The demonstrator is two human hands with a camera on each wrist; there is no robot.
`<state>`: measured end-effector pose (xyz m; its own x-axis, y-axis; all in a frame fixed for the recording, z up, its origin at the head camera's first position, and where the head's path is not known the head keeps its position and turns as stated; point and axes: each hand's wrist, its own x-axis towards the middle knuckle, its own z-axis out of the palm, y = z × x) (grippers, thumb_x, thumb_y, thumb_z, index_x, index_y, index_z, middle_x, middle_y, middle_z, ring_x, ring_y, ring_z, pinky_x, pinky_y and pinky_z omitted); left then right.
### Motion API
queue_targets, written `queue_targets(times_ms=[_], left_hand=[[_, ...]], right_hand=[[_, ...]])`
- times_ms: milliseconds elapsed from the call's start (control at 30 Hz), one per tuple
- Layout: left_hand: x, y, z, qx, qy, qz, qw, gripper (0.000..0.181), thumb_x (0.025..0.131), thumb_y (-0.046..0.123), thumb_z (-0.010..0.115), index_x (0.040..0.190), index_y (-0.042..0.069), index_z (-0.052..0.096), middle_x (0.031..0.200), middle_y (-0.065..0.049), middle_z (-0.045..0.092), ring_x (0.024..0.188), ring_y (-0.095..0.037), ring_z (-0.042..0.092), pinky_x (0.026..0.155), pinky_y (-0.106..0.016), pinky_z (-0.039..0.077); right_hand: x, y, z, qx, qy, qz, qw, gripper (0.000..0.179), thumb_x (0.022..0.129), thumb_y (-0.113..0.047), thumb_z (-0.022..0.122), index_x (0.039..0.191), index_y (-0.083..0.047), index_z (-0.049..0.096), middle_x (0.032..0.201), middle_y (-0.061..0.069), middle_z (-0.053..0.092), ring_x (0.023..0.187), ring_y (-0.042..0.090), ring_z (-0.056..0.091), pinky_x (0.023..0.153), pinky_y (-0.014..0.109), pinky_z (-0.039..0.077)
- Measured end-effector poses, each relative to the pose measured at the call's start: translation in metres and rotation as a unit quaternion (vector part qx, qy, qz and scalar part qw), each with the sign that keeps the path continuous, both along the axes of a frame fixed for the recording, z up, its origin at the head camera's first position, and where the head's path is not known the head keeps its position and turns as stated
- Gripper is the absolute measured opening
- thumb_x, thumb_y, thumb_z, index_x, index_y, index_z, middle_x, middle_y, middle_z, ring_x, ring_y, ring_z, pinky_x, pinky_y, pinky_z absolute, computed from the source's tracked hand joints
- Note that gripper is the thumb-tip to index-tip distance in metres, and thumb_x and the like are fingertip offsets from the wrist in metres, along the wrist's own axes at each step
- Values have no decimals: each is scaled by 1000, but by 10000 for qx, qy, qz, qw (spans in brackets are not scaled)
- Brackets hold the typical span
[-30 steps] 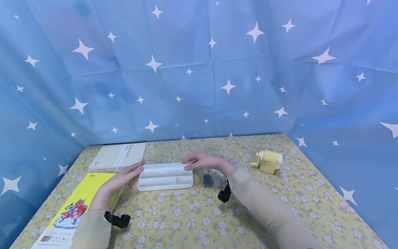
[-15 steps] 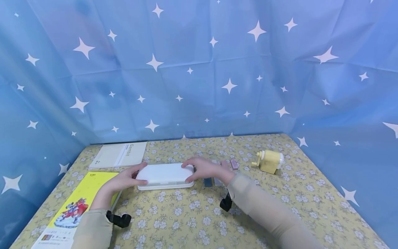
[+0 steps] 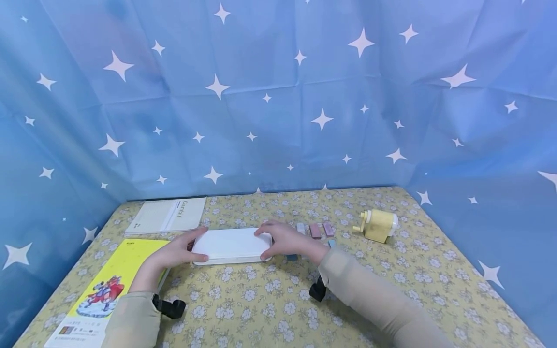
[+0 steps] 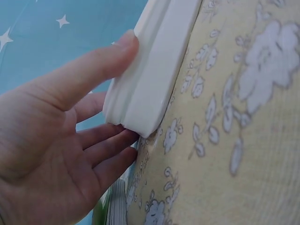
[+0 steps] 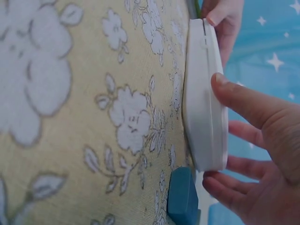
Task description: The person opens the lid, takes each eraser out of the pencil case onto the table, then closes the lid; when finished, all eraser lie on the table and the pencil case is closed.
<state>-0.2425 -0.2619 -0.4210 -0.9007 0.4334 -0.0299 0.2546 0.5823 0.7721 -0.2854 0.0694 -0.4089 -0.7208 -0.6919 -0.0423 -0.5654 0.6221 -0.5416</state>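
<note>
A white pencil case (image 3: 232, 244) lies on the flowered tablecloth with its lid down. My left hand (image 3: 176, 250) grips its left end; in the left wrist view the thumb presses on top of the case (image 4: 154, 61) while the fingers reach round the end. At the right end, my right hand (image 3: 288, 240) holds it the same way, thumb on the lid and fingers behind, as the right wrist view shows. A blue eraser-like block (image 5: 183, 194) sits close to that end. What is inside the case is hidden.
Right of the case lie small blocks that look like erasers, including a pink one (image 3: 315, 231) and a purple one (image 3: 328, 229). Farther right stands a yellow crank pencil sharpener (image 3: 377, 226). A yellow-covered book (image 3: 124, 263) and a pale notebook (image 3: 167, 216) lie at left.
The pencil case stood open with its inner compartments showing; its lid has come down over them. Both thumbs have moved onto the lid near the front edge.
</note>
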Motion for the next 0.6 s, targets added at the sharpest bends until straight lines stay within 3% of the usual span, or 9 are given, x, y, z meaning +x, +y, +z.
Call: queue_targets(times_ms=[300,600], left_hand=[[1,6,2,-549,202,264,9979,93,79,30,81,149,-3,30,152,-29,25,137,-50,22,105,-61,26],[-2,11,1,-436,299,295,9982,90,81,30,79,148,-6,30,152,-28,26,138,-48,24,106,-57,29]], right_hand=[[2,-1,-2,108,93,-16,9999,63,79,-32,81,135,-17,57,148,15,39,135,31,38,104,45,37],[-4,4,-2,-11,97,191,9998,63,80,-28,81,136,-11,56,148,20,38,136,35,36,104,46,37]])
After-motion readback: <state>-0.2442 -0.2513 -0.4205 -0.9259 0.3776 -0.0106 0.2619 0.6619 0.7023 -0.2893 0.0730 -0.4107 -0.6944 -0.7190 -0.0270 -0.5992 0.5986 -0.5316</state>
